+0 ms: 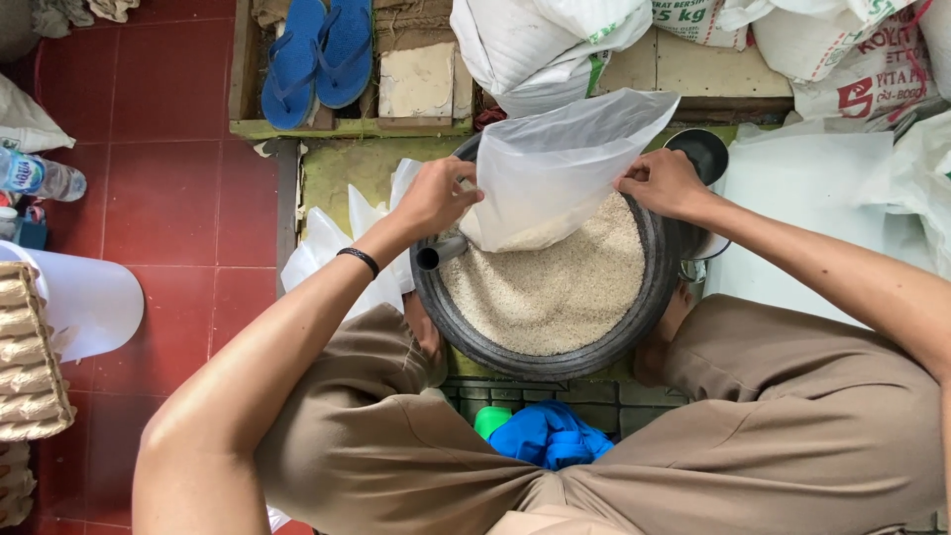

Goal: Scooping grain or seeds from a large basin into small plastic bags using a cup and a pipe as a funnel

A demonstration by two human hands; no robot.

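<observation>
A round black basin (634, 319) full of pale rice (555, 297) sits between my knees. Over its far half I hold a clear plastic bag (555, 163) with some rice in its lower corner. My left hand (436, 196) grips the bag's left edge and my right hand (662, 183) grips its right edge. A dark cylindrical scoop handle (438, 255) sticks out over the basin's left rim, just below my left hand. A black band is on my left wrist.
White sacks (540, 45) are piled behind the basin. Blue sandals (317, 54) lie on a wooden pallet. Loose plastic bags (332, 243) lie left of the basin. A dark bowl (703, 151) and white sheet (802, 198) are at right. Egg trays (30, 357) and a water bottle (40, 176) are at far left.
</observation>
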